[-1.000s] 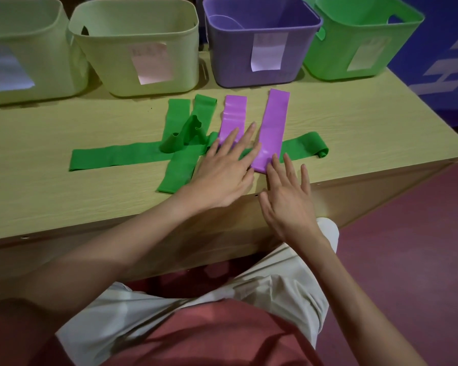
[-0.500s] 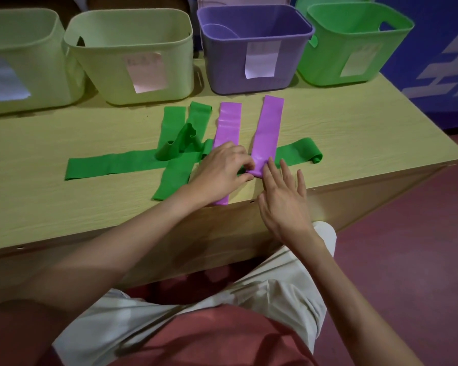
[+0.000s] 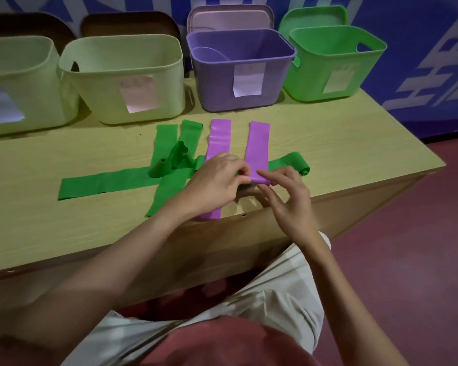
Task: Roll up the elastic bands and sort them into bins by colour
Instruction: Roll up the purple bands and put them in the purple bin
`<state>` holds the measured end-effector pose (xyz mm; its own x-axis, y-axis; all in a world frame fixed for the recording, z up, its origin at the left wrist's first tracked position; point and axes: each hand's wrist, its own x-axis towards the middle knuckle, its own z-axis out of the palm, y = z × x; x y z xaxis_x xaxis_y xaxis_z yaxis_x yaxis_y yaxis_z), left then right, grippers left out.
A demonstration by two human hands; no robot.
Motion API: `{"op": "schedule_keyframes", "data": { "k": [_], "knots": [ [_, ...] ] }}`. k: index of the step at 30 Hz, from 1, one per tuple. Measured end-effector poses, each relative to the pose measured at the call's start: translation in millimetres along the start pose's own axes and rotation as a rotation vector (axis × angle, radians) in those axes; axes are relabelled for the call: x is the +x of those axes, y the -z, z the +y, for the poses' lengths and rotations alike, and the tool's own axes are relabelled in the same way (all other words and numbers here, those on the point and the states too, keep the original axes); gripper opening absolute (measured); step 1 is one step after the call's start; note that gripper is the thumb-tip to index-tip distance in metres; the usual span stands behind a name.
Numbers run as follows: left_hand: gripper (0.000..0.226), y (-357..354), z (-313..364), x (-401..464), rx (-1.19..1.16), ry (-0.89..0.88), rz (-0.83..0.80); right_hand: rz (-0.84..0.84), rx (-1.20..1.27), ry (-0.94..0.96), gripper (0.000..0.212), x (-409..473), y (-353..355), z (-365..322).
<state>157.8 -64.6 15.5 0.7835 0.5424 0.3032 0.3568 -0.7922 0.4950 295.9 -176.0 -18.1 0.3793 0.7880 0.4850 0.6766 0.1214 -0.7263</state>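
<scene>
- well, both hands meet at the near end of the right purple band (image 3: 258,149), which lies on the table (image 3: 354,154) across a long green band (image 3: 111,182); that near end is curled into a small roll.
- left hand (image 3: 214,184) has its fingers curled onto the roll's left side; the fingertips are tucked under and hard to see.
- right hand (image 3: 288,199) pinches the roll's right side with thumb and forefinger, other fingers spread loose.
- left purple band (image 3: 218,138) runs under the left hand, its middle hidden.
- more green bands (image 3: 175,151) lie tangled to the left, their overlaps hard to sort out.
- far off stand the purple bin (image 3: 238,99), the green bin (image 3: 333,67) and two pale bins (image 3: 124,75), the leftmost cut off by the edge; label text is unreadable.
</scene>
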Motion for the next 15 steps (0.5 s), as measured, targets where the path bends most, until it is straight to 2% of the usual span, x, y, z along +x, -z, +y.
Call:
{"op": "schedule_keyframes", "data": {
  "k": [4, 8, 12, 15],
  "knots": [
    [0.005, 31, 16, -16, -0.228, 0.089, -0.050, 0.005, 0.190, 0.001, 0.021, -1, 13, -27],
    [0.012, 61, 30, -27, -0.451, 0.152, -0.106, -0.028, 0.206, 0.107, 0.015, 1, 18, -51],
    [0.007, 85, 44, -35, -0.745, 0.219, -0.066, -0.029, 0.236, 0.167, 0.010, 4, 20, -76],
    [0.013, 96, 45, -38, -0.895, 0.269, -0.030, -0.005, 0.280, 0.206, 0.011, 9, 22, -94]
  ]
}}
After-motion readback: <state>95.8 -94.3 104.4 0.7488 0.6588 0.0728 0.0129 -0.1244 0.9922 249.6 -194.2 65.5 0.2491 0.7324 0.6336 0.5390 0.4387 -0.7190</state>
